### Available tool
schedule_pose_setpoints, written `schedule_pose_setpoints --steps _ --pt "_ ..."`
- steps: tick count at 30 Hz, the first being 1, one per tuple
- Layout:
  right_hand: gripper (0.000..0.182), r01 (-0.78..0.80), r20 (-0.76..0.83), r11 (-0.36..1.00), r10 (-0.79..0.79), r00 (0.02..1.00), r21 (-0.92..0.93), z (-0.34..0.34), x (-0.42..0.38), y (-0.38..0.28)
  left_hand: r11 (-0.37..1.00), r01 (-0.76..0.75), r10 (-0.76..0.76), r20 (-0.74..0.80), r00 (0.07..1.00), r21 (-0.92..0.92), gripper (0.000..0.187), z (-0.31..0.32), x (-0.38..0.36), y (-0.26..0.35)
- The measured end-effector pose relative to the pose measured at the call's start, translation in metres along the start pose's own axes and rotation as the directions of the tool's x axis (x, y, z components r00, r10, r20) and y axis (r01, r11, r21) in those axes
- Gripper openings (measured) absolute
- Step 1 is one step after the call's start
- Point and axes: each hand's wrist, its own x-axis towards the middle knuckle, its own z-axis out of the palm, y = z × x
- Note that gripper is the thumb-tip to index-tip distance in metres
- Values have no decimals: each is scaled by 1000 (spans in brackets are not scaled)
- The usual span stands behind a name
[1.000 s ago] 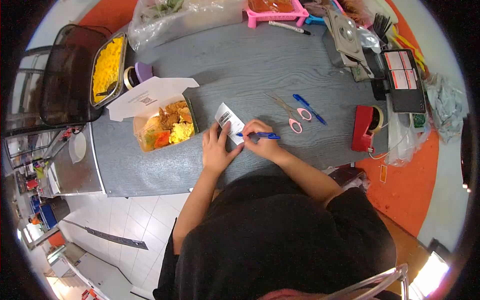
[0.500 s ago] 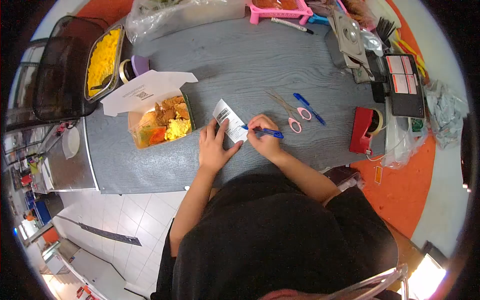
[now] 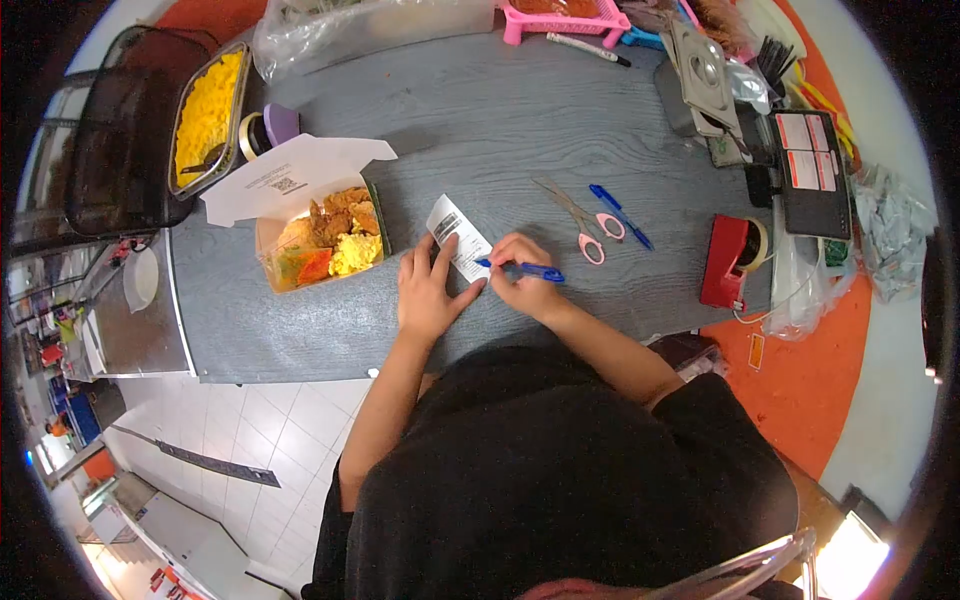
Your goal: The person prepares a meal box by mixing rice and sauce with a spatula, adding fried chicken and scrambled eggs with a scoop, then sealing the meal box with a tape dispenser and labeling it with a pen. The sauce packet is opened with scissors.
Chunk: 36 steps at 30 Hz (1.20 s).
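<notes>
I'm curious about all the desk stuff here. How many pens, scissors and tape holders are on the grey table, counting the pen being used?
Pens: 2, one in the right hand writing on the paper slip, held flat by the left hand: blue pen, spare blue pen
Scissors: 1, pink scissors
Tape holders: 1, red tape holder
Total: 4

White barcode slip [image 3: 457, 237] flat on table, blue pen [image 3: 522, 268] tip-down.

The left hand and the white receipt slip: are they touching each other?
Touching. In the head view, the left hand lies flat with fingers overlapping the white receipt slip, pressing it onto the grey table.
</notes>
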Motion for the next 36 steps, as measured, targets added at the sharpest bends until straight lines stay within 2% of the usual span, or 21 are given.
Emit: schedule_pose_setpoints --steps 3,5,8,12,13,17,21,24,26,30,33,36 --pt "17 -13 37 999 14 999 -43 3 2 -5 1000 1 -1 13 1000 7 67 0 -1 -2" --pt "16 -33 169 999 36 985 -21 4 2 -7 1000 -1 1 25 1000 5 68 1 -1 -3" --pt "15 -55 110 998 58 992 -35 2 -1 -5 1000 0 0 29 1000 14 68 1 -1 -2" --pt "16 -54 150 998 56 987 -18 4 2 -12 1000 12 -13 30 999 17 68 -2 0 -1" --pt "15 -49 251 999 47 967 3 4 -2 -10 1000 7 -8 42 999 18 68 -2 0 -1" --pt "15 -33 123 999 38 992 -38 -2 -4 -14 1000 6 -6 5 1000 6 68 -1 1 1" --pt "16 -74 106 996 78 991 -42 -3 -8 -10 1000 5 -5 -2 1000 20 68 0 0 1" --pt "17 -46 116 998 49 992 -30 -2 -7 -9 999 7 -7 4 1000 31 68 -1 -1 1" --pt "18 -26 223 1000 28 974 -12 -1 -8 -9 999 9 -9 10 1000 37 68 -1 0 0" --pt "18 -13 261 1000 19 965 -23 -1 -6 -13 1000 10 -10 14 1000 24 69 0 -1 1" --pt "18 -40 -22 985 37 999 -165 -2 -3 -8 1000 19 -19 7 1000 17 68 -3 1 4" --pt "19 -31 -40 987 25 999 -156 -3 -2 -5 1000 18 -18 0 1000 22 68 -3 1 4"
